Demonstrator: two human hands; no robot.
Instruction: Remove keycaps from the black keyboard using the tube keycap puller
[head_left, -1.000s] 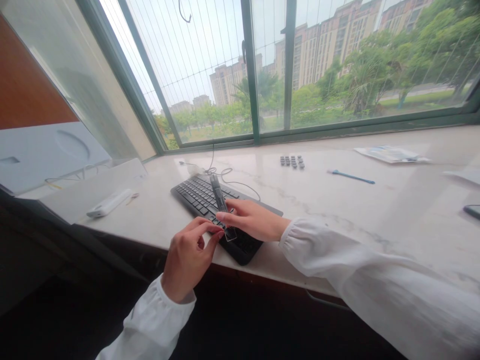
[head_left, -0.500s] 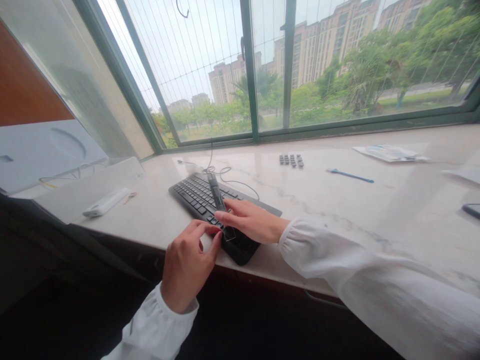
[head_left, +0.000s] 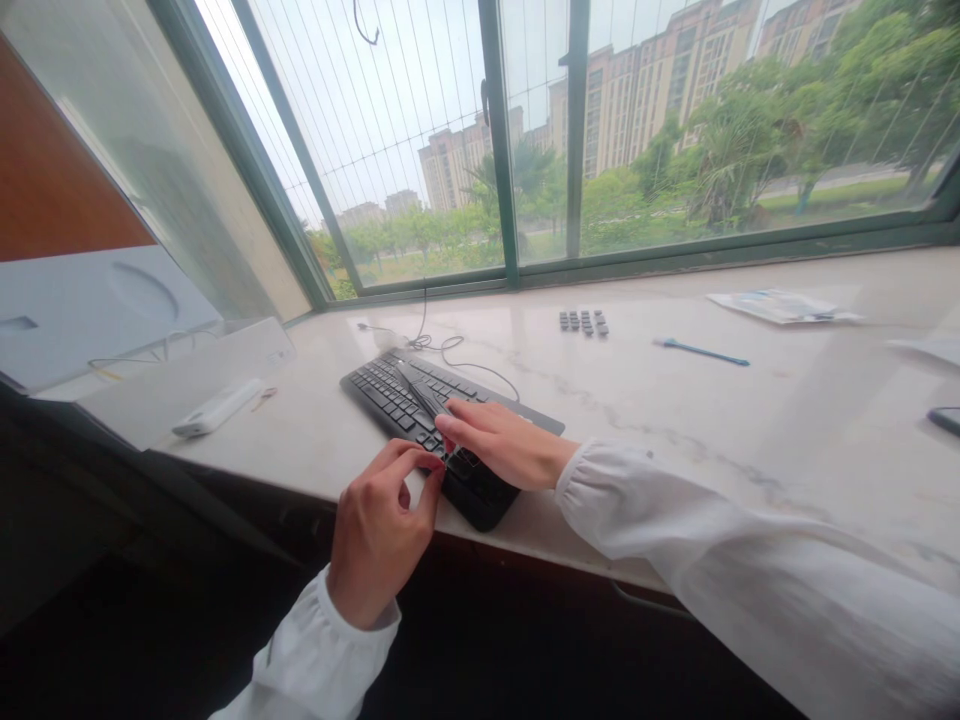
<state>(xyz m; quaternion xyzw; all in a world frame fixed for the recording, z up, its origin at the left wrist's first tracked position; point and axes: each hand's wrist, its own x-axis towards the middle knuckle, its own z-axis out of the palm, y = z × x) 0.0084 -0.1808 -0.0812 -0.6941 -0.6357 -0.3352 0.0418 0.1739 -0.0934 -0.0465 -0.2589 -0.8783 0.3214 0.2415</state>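
A black keyboard (head_left: 382, 388) lies at a slant on the marble-patterned sill, its near corner at the front edge. My right hand (head_left: 499, 440) rests over its near right part, fingers closed on a slim black tool (head_left: 421, 388) that looks like a keycap puller. The tool leans up and left over the keys; its lower end is mostly hidden by the fingers. At the keyboard's front edge, my left hand (head_left: 390, 510) pinches thumb and forefinger together close to that end. Whatever sits between those fingertips is too small to make out.
Loose grey keycaps (head_left: 583, 322) stand in rows behind the keyboard. A blue stick-like tool (head_left: 705, 352) and a flat packet (head_left: 780, 306) lie to the right. At left are a white device (head_left: 217, 408) and an open white box (head_left: 187, 385). A cable (head_left: 480, 368) curls behind the keyboard.
The black tool has tilted further left and lower over the keys. Its wire end, seen below my right fingers before, is now largely hidden. Both hands stay nearly in place.
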